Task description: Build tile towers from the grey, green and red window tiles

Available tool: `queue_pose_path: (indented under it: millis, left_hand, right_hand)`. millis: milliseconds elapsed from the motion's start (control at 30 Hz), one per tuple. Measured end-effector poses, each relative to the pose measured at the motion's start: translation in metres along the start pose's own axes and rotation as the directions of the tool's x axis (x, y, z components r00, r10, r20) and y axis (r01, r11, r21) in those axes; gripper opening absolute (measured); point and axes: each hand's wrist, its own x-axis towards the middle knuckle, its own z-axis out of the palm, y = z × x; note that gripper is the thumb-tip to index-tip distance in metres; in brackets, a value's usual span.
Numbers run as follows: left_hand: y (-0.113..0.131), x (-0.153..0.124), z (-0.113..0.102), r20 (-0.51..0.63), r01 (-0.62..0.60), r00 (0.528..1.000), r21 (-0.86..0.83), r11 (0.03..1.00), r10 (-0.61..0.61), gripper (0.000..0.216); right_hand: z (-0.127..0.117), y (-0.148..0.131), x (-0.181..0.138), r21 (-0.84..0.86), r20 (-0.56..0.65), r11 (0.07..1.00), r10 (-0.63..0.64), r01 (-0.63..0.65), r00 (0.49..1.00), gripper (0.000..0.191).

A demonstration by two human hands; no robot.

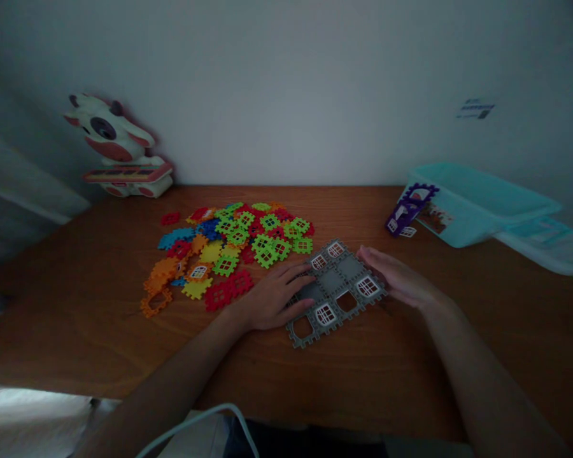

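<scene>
Lying with fingers apart over the left end of the grey panel (333,280), the left hand (273,298) touches its top, while the right hand (396,277) is at its right edge, whether its grip is clamped I cannot tell. The panel is mid-worktop (100,331), right of the coloured pieces (211,252); far right, a purple panel (405,213) leans against the tub (482,200).

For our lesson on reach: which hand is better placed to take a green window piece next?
Likely the left hand: nearer those green window pieces; the right hand is across the gray panel from them.
</scene>
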Motion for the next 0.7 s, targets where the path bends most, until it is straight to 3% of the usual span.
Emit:
queue_pose_path:
  millis: [133, 333, 400, 467, 533, 600, 667, 700]
  left_hand:
    - [-0.002, -0.001, 0.0, 0.032, -0.021, 0.999, 0.05, 0.999, 0.019, 0.043]
    - [-0.004, -0.002, 0.003, 0.016, 0.005, 1.0, -0.037, 0.999, -0.005, 0.045]
    - [-0.004, -0.002, 0.002, 0.028, 0.031, 0.999, -0.076, 0.997, -0.029, 0.047]
    - [-0.004, -0.002, 0.001, 0.046, 0.038, 0.998, -0.094, 0.995, -0.034, 0.048]
    - [-0.004, -0.002, 0.001, 0.061, 0.027, 0.998, -0.103, 0.994, -0.021, 0.049]
    - [-0.004, -0.002, 0.001, 0.064, 0.003, 0.998, -0.08, 0.997, 0.002, 0.049]
    - [-0.004, -0.003, 0.004, 0.061, -0.019, 0.998, -0.016, 1.0, 0.02, 0.05]
    - [-0.004, -0.003, 0.005, 0.063, -0.025, 0.998, 0.013, 1.0, 0.024, 0.05]
  right_hand:
    - [0.0, 0.002, 0.0, -0.004, 0.034, 1.0, 0.002, -0.002, 0.999, 0.05]
    - [-0.001, 0.003, -0.006, -0.062, 0.248, 0.998, 0.023, -0.008, 0.968, 0.058]
    - [-0.003, 0.004, -0.006, -0.119, 0.239, 0.993, 0.038, -0.01, 0.97, 0.054]
    - [-0.004, 0.005, -0.004, -0.255, 0.122, 0.967, 0.021, 0.011, 0.992, 0.045]
    - [-0.004, 0.006, 0.0, -0.453, -0.079, 0.886, -0.152, 0.101, 0.985, 0.04]
    - [0.002, 0.008, 0.004, -0.652, -0.171, 0.723, -0.432, 0.227, 0.885, 0.041]
    - [0.013, 0.012, 0.008, -0.776, -0.081, 0.536, -0.608, 0.333, 0.79, 0.046]
    - [0.021, 0.016, 0.009, -0.805, 0.003, 0.46, -0.629, 0.375, 0.777, 0.049]
